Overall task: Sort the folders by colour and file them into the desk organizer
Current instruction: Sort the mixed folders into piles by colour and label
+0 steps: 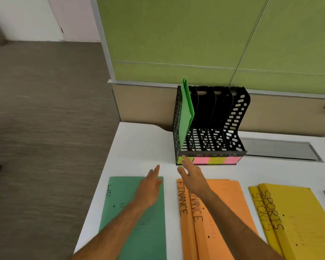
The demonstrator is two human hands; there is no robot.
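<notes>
The fingers (155, 170) of the left hand (148, 188) were straight and holding nothing, stretched over the far end of the single dark green folder (120, 212), whose long axis ran away from the person toward the desk organizer (236, 109). The right hand (192, 177), equally flat and empty, reached over the two orange folders (229, 199), its fingertips close to the organizer's front lip; by my reading the left hand was nearer the green folder. One light green folder (185, 113) already stood in the leftmost of four slots. Two yellow folders (293, 212) lay rightmost, parallel to the rest.
</notes>
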